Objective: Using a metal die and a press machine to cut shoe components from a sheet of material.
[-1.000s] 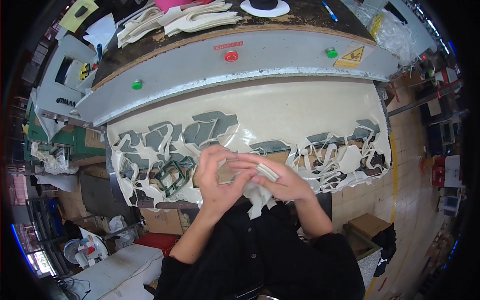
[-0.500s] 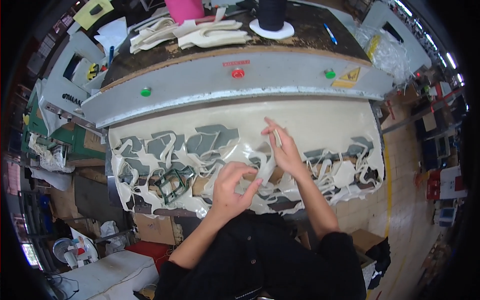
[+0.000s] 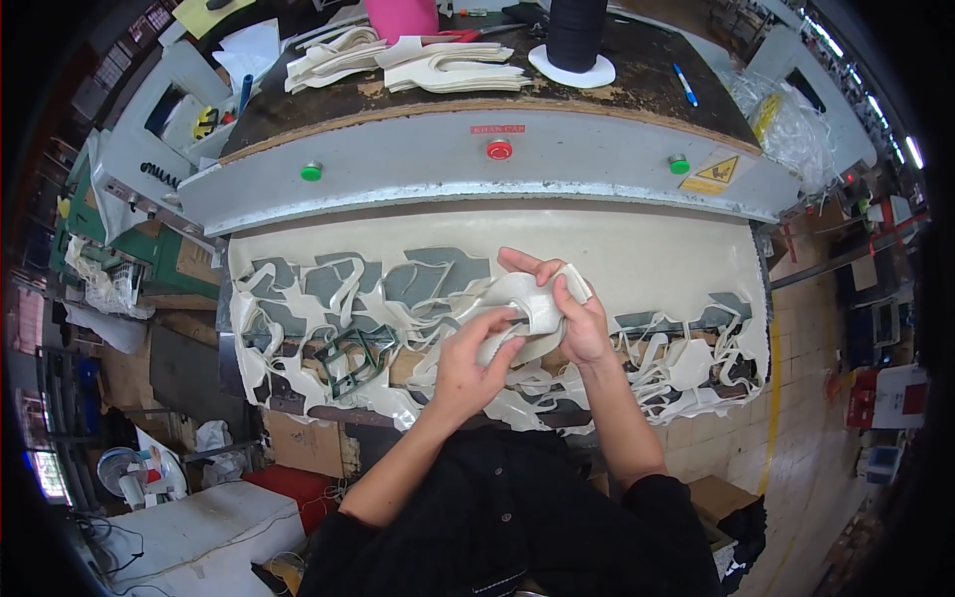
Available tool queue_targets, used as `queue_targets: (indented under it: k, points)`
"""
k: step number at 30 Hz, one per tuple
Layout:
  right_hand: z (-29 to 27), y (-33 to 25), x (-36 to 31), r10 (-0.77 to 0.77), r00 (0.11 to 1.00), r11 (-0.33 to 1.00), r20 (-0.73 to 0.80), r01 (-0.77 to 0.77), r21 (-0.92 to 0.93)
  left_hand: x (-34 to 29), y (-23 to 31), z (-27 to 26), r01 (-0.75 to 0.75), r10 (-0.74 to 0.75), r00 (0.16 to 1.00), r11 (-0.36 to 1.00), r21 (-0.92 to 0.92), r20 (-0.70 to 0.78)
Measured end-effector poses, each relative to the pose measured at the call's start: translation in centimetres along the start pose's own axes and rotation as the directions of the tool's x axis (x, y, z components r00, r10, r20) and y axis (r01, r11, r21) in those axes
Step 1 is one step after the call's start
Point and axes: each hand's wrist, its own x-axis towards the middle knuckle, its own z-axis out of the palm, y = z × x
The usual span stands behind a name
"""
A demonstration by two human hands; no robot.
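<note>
Above the cut sheet, my right hand (image 3: pixel 585 323) is closed around cream curved cut pieces (image 3: pixel 542 310), thumb on top and one finger stretched out to the left. My left hand (image 3: pixel 476 360) pinches the lower left edge of the same pieces between thumb and fingers. How many pieces lie together is hard to make out. Beneath both hands spreads a cream sheet of material (image 3: pixel 647 239), whose near half is cut into holes and thin strips. A dark green cutting die (image 3: pixel 356 360), an open metal outline, rests on that near part, left of my left hand.
Behind the sheet runs a grey machine beam (image 3: pixel 418 169) with two green buttons and a red button (image 3: pixel 499 149). On its dark top (image 3: pixel 637 95) stand stacked cream pieces (image 3: pixel 453 68), a black thread cone (image 3: pixel 574 40), a pink object (image 3: pixel 403 15) and a blue pen (image 3: pixel 684 86).
My right hand, earlier with fingers spread upward, is now closed on the cream pieces. My left hand has gone from a loose curl to a pinch on their edge. The view has shifted slightly.
</note>
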Motion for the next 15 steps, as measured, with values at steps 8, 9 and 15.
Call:
queue_targets:
  k: [8,9,15]
  points:
    - [-1.8,1.0,0.1,0.003,1.0,0.998,-0.01,-0.002,0.063,-0.9,-2.5,-1.5,0.331,-0.323,0.942,0.854,-0.402,0.09]
    - [-1.9,1.6,-0.1,-0.019,0.999,0.997,-0.05,0.023,0.072,-1.0,-3.0,-1.5,0.334,-0.325,0.941,0.853,-0.401,0.091]
    - [-2.1,3.3,-0.3,0.019,0.955,0.997,-0.295,0.003,0.071,-2.3,-6.2,-2.4,0.636,-0.567,0.764,0.585,-0.504,0.307]
